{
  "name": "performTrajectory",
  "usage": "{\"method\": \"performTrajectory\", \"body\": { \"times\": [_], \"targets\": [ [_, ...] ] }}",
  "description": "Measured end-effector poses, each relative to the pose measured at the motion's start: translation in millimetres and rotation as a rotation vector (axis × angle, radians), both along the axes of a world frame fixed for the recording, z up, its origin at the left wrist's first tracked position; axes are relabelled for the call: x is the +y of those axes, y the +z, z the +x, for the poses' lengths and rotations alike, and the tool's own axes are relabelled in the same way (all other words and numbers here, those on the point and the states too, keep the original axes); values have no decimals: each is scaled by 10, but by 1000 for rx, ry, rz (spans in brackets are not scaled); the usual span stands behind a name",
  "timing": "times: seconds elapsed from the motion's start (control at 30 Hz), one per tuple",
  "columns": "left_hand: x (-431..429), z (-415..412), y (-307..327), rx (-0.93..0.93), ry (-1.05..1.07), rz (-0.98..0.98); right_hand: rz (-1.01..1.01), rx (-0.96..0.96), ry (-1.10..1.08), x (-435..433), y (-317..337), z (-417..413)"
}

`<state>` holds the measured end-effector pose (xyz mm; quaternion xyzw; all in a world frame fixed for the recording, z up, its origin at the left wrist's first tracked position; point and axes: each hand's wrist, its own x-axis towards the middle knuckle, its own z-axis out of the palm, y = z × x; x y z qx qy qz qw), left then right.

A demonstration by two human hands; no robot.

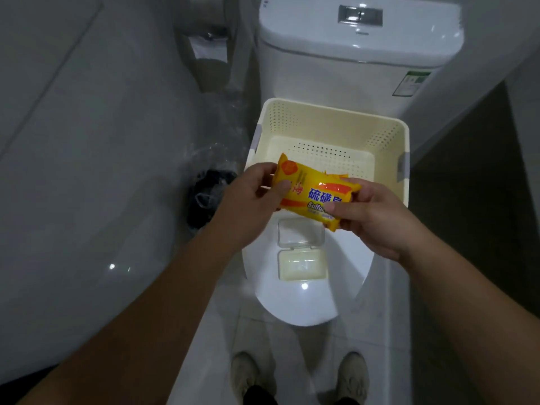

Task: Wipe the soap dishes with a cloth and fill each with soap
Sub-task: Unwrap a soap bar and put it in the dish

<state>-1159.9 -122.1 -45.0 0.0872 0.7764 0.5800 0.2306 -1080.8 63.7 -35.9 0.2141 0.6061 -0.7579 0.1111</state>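
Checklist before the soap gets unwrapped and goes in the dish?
1. Left hand and right hand each have a grip on the soap packet: ok.
2. Bar exposed: not ok, wrapper looks unopened.
3. Soap dish open, tray empty: ok.
4. Dish flat on the toilet lid: ok.
5. Dish wiped clean: cannot tell.
6. Bin beside the toilet for the wrapper: ok.
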Motion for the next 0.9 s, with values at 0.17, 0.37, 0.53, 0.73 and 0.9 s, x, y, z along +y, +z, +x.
{"method": "performTrajectory", "body": {
  "times": [0.17, 0.37, 0.53, 0.73, 0.9],
  "targets": [
    [35, 370, -495, 62, 62, -167, 234, 6, -20, 26, -389, 222],
    [48, 878, -1297, 37, 93, -398, 396, -129, 61, -15, -1126, 572],
    [116, 974, -1739, 39, 130, -500, 529, -211, 37, -7, -1777, 692],
    [181, 942, -2122, 84, 75, -594, 599, -236, 73, -1, -2172, 653],
    [209, 948, -2250, 127, -4, -682, 794, -219, 177, -38, -2296, 626]
  ]
}}
